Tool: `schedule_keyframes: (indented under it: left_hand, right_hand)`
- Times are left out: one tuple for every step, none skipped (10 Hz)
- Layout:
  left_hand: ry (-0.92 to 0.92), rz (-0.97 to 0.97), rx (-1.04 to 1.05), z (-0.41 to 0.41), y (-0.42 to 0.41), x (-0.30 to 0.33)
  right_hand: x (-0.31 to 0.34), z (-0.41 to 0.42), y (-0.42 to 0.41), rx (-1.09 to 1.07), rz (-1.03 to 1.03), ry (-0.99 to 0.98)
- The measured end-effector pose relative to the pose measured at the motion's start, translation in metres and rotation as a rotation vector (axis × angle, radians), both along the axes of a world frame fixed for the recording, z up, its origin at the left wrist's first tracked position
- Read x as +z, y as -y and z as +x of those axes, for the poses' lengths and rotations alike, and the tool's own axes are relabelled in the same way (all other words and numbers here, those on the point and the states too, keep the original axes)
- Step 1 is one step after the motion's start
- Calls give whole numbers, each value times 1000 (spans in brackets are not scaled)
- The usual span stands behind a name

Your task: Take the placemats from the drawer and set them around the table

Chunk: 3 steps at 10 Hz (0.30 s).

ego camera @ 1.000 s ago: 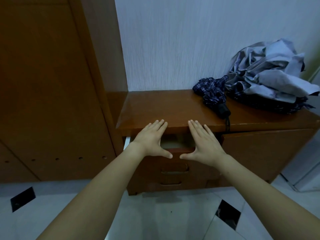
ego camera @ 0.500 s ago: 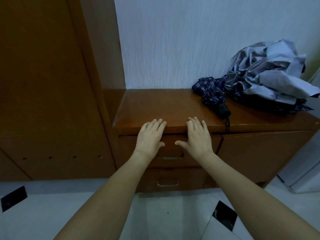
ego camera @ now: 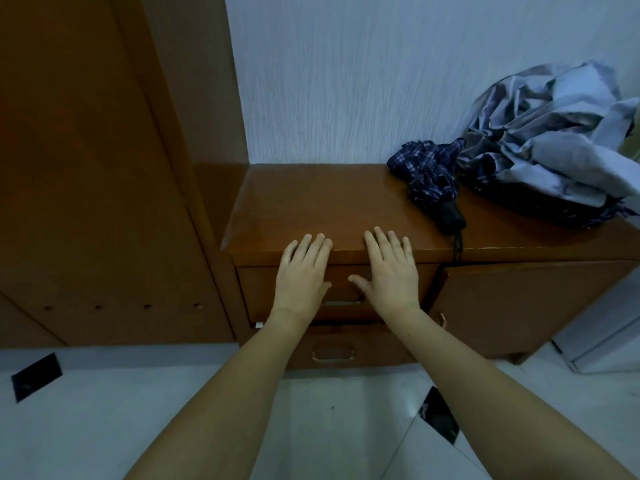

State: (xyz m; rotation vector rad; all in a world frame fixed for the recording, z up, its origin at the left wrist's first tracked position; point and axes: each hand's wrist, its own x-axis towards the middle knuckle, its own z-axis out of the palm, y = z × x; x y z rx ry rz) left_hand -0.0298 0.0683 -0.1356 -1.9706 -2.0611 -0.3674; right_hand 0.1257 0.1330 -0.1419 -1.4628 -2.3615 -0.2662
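Both hands, the left hand (ego camera: 303, 275) and right hand (ego camera: 389, 271), lie flat, spread and empty against the shut top drawer (ego camera: 341, 289) under the worktop (ego camera: 311, 209). No placemats show, presumably inside, so everything seems left to do.

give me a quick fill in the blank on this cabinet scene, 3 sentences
1. Both hands, left hand and right hand, lie flat against the front of the top ____ of the cabinet.
2. The folded plaid umbrella lies on the cabinet top, to the ____ of the hands.
3. The drawer under the hands is pushed ____.

Missing words: drawer; right; shut
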Motion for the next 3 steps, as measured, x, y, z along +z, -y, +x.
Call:
schedule_keyframes:
  left_hand:
    - [34, -175, -13, -1, 6, 18]
    - [126, -356, -49, -6, 9, 49]
    - [203, -423, -43, -6, 18, 88]
  right_hand:
    - [15, 8, 1, 56, -172, 24]
    - [51, 15, 4, 98, -382, 79]
    - [91, 22, 13, 132, -513, 28]
